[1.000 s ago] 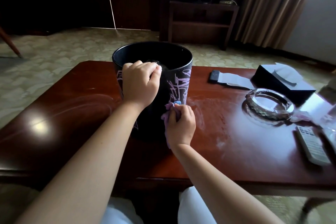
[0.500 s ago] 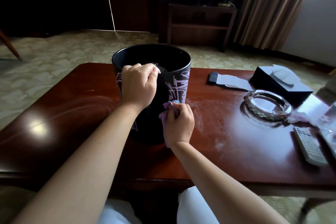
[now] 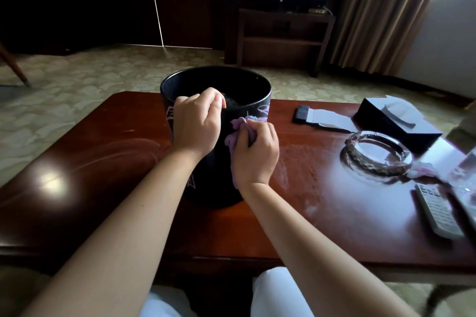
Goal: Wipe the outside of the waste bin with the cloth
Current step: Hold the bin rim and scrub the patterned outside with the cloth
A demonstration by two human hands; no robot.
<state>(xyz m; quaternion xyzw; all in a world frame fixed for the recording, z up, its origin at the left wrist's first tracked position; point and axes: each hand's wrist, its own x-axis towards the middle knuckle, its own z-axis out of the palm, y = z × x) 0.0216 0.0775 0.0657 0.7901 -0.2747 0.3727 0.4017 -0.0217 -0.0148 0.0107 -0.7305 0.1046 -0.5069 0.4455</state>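
bin [image 3: 253, 95] stands upright on the table [image 3: 103, 152], stiff, smooth and probably light, so the left hand [image 3: 197, 123] clamps its fingers over the near rim while the right hand [image 3: 256, 154] presses the soft bunched cloth [image 3: 238, 125] on its outer wall.

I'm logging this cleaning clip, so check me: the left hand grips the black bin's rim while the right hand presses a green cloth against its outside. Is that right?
One detail is off: the cloth is purple, not green, as the head view shows. The rest stands: the left hand grips the rim of the black bin, and the right hand presses the cloth against its outside.
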